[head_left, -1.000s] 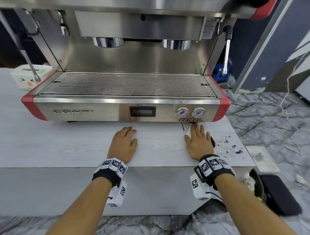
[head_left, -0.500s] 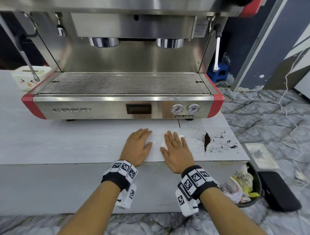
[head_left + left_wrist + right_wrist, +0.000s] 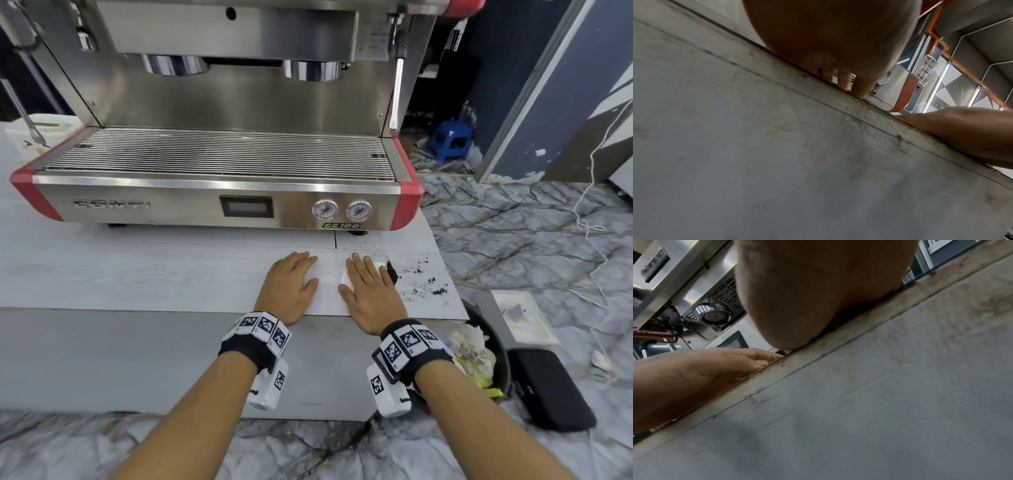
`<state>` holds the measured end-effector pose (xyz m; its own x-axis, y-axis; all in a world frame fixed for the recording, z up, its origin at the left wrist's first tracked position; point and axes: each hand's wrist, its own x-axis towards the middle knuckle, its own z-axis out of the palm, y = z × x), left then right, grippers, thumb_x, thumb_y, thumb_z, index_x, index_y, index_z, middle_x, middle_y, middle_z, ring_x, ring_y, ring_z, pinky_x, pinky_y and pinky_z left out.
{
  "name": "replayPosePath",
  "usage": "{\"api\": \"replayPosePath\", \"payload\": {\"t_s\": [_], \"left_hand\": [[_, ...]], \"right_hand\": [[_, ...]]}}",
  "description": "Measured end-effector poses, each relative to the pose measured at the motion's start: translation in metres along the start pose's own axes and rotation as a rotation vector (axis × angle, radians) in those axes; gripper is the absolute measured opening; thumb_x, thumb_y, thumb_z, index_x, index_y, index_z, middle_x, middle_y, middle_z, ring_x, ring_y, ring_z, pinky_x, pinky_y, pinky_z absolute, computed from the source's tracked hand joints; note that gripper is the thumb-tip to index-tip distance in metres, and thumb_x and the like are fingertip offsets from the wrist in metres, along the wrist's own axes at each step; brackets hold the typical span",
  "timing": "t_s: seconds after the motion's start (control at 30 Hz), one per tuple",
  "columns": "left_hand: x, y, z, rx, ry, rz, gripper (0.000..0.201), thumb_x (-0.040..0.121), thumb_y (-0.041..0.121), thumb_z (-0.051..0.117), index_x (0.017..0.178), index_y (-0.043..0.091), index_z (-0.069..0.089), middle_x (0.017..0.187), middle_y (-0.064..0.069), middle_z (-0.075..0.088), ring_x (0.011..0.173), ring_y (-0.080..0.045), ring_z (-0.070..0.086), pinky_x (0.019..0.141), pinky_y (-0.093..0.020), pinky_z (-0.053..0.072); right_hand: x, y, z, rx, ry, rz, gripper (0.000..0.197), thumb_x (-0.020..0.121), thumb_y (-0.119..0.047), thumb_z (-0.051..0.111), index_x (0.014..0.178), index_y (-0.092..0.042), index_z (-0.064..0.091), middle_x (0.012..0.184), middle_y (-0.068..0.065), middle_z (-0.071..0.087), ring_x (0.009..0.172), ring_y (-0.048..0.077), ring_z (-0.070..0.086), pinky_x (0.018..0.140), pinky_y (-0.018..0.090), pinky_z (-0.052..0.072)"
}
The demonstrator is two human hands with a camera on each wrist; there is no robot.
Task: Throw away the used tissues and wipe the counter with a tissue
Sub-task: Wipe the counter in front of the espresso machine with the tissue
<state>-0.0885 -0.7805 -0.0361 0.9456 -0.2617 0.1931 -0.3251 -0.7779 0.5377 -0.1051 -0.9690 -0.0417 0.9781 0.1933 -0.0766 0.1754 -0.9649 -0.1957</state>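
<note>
my right hand (image 3: 368, 294) lies flat, fingers straight, pressing a white tissue (image 3: 344, 279) against the pale counter (image 3: 137, 274) in front of the espresso machine (image 3: 212, 192), a dark ridge of what looks like coffee grounds (image 3: 392, 272) at the tissue's right edge and loose specks beyond. my left hand (image 3: 291, 284) rests just beside it, palm down, fingers relaxed and holding nothing. below the counter's right end, a black bin (image 3: 503, 359) on the floor holds crumpled tissues (image 3: 471, 346), though the blur there leaves its contents uncertain.
</note>
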Motion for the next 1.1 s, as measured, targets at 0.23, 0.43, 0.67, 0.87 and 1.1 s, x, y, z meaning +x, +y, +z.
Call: {"api": "replayPosePath", "payload": {"t_s": [0.23, 0.43, 0.67, 0.87, 1.1], "left_hand": [[0.006, 0.014, 0.023, 0.079, -0.007, -0.011, 0.047, 0.095, 0.030, 0.045, 0.140, 0.019, 0.041, 0.151, -0.002, 0.035, 0.141, -0.019, 0.026, 0.118, -0.036, 0.015], [0.007, 0.011, 0.028, 0.142, -0.022, -0.010, 0.047, 0.096, 0.032, 0.040, 0.142, 0.021, 0.037, 0.153, 0.000, 0.031, 0.143, -0.017, 0.022, 0.119, -0.037, 0.013], [0.015, 0.006, 0.018, 0.001, 0.030, -0.041, 0.047, 0.088, 0.026, 0.045, 0.133, 0.013, 0.050, 0.145, -0.006, 0.043, 0.136, -0.021, 0.036, 0.115, -0.030, 0.022], [0.025, -0.017, 0.011, 0.112, 0.020, -0.016, 0.054, 0.086, 0.038, 0.037, 0.132, 0.013, 0.050, 0.142, -0.007, 0.047, 0.133, -0.024, 0.040, 0.113, -0.039, 0.030], [0.025, -0.017, 0.013, 0.115, 0.014, -0.008, 0.053, 0.089, 0.038, 0.036, 0.137, 0.017, 0.045, 0.147, -0.004, 0.040, 0.137, -0.020, 0.033, 0.115, -0.041, 0.024]], "right_hand": [[-0.003, 0.029, -0.007, 0.005, 0.006, 0.017, 0.061, 0.102, -0.041, 0.020, 0.153, -0.012, 0.003, 0.162, 0.004, -0.001, 0.149, 0.021, -0.004, 0.121, 0.041, -0.003], [-0.003, 0.032, -0.013, 0.032, 0.047, 0.029, 0.061, 0.102, -0.039, 0.021, 0.153, -0.011, 0.002, 0.162, 0.006, -0.003, 0.149, 0.023, -0.005, 0.120, 0.042, -0.003], [0.014, -0.011, -0.005, 0.098, 0.048, -0.083, 0.060, 0.102, -0.038, 0.022, 0.153, -0.012, 0.004, 0.162, 0.004, -0.001, 0.149, 0.022, -0.005, 0.121, 0.042, -0.003], [0.040, -0.020, 0.003, 0.055, 0.016, -0.053, 0.060, 0.102, -0.039, 0.021, 0.153, -0.014, 0.005, 0.162, 0.003, 0.000, 0.149, 0.021, -0.005, 0.120, 0.043, -0.005], [0.058, -0.001, -0.004, 0.044, 0.017, 0.024, 0.060, 0.101, -0.040, 0.022, 0.153, -0.015, 0.006, 0.162, 0.003, 0.002, 0.149, 0.020, -0.002, 0.121, 0.045, -0.001]]}}
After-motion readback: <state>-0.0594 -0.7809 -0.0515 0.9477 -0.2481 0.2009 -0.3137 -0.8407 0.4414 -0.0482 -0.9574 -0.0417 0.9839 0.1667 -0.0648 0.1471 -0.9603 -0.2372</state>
